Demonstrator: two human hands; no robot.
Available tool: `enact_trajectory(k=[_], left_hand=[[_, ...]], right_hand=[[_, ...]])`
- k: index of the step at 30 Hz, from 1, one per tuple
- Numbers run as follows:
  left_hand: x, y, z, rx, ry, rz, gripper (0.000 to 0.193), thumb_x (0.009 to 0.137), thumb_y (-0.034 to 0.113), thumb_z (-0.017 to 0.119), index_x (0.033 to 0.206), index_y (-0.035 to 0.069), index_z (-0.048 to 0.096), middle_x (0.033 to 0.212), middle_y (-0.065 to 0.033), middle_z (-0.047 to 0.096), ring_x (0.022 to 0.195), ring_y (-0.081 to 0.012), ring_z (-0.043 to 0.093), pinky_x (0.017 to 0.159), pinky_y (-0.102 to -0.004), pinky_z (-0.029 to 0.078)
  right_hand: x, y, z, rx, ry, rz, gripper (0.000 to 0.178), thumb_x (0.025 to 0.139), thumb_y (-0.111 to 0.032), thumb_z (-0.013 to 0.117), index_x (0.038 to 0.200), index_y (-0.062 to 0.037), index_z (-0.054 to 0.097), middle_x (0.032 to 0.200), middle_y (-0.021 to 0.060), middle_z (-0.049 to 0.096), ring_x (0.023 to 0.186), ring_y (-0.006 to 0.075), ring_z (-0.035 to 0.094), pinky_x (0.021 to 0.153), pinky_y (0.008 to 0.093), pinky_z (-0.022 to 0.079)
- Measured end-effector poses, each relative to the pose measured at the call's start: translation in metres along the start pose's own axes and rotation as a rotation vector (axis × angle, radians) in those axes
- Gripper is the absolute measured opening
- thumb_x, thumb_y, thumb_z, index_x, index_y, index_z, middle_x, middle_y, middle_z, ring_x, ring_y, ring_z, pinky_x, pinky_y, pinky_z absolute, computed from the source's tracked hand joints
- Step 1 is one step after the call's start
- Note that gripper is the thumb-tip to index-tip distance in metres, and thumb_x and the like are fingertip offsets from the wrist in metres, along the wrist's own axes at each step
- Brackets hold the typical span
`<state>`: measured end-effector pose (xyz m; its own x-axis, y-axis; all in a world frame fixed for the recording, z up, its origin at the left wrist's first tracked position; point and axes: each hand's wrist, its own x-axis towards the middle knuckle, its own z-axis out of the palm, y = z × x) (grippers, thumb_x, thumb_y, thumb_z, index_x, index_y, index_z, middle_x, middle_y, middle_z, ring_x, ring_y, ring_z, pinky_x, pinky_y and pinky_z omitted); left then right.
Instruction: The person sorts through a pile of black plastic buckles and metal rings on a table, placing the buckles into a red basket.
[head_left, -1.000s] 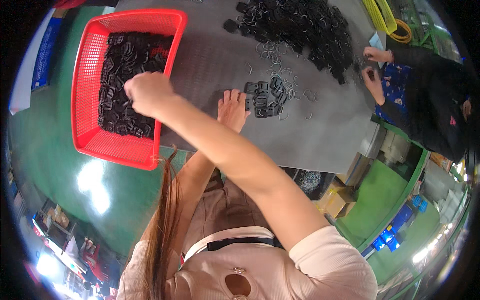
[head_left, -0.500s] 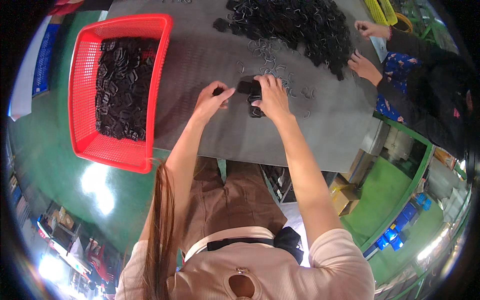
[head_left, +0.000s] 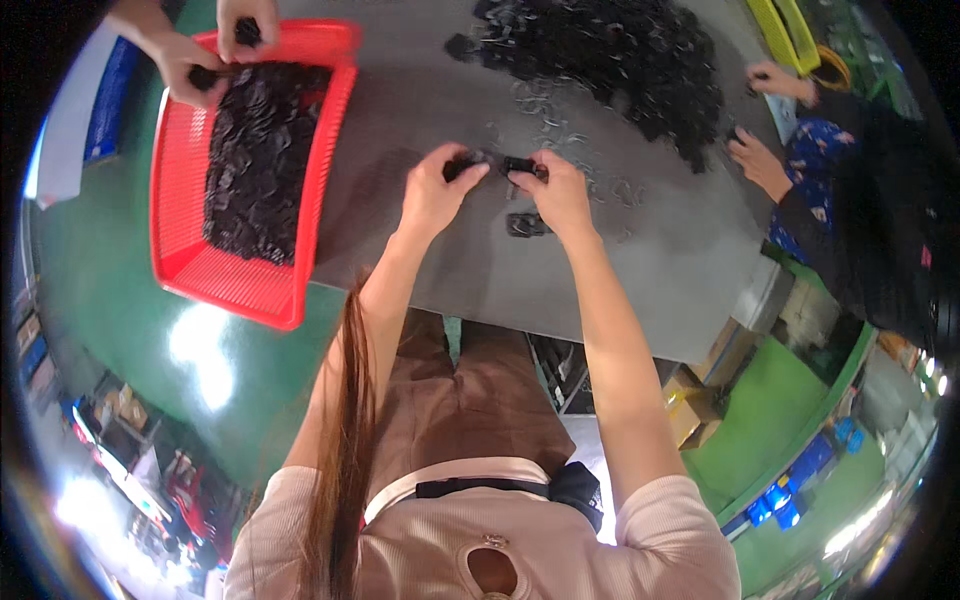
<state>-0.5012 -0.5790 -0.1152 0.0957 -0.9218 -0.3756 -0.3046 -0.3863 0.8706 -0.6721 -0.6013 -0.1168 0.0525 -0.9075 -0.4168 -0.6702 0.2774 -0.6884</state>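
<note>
Over the table in front of me my two hands are close together. My left hand (head_left: pixel 432 195) has its fingers closed around a small black piece (head_left: pixel 458 166), partly hidden and blurred. In my right hand (head_left: pixel 562 198) a small black block (head_left: pixel 518 166) is pinched between thumb and fingers, its end pointing at the left hand. More black blocks (head_left: pixel 525 225) lie side by side on the table just below the right hand. Thin bent metal wire loops (head_left: pixel 545 115) are scattered beyond my hands.
A red plastic basket (head_left: pixel 325 180) of black pieces stands at the left, with another person's hands (head_left: pixel 190 65) above its far end holding black pieces. A large pile of black pieces (head_left: pixel 610 65) covers the far table (head_left: pixel 390 110). At the right are a co-worker's hands (head_left: pixel 765 165) and a yellow basket (head_left: pixel 785 35).
My right hand has lifted a black block off the table. My left hand has moved right, closer to it. Another person's hands have come in over the red basket. The view has shifted slightly.
</note>
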Motion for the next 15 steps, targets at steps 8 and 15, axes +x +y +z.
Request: enact_trajectory(k=[8,15], left_hand=[[-0.032,-0.001,-0.151,0.458,0.885,0.053,0.025,0.075,0.011,0.06,0.096,-0.002,0.057,0.087,-0.0168,0.059,0.081,-0.0288,0.058,0.075,-0.0344,0.044],[-0.042,-0.032,-0.158,0.891,0.897,-0.022,0.032,0.073,0.011,0.059,0.104,0.005,0.056,0.1,-0.0126,0.056,0.099,-0.0316,0.049,0.084,-0.0411,0.04]], right_hand=[[-0.008,-0.186,0.114,0.146,0.152,-0.811,0.021,0.062,-0.017,0.067,0.08,-0.0086,0.06,0.082,0.0054,0.061,0.081,0.0248,0.056,0.069,0.0357,0.046],[-0.017,-0.187,0.144,-0.047,0.172,-0.878,0.027,0.066,-0.02,0.065,0.09,-0.0103,0.058,0.092,0.0068,0.057,0.092,0.025,0.051,0.076,0.0373,0.038]])
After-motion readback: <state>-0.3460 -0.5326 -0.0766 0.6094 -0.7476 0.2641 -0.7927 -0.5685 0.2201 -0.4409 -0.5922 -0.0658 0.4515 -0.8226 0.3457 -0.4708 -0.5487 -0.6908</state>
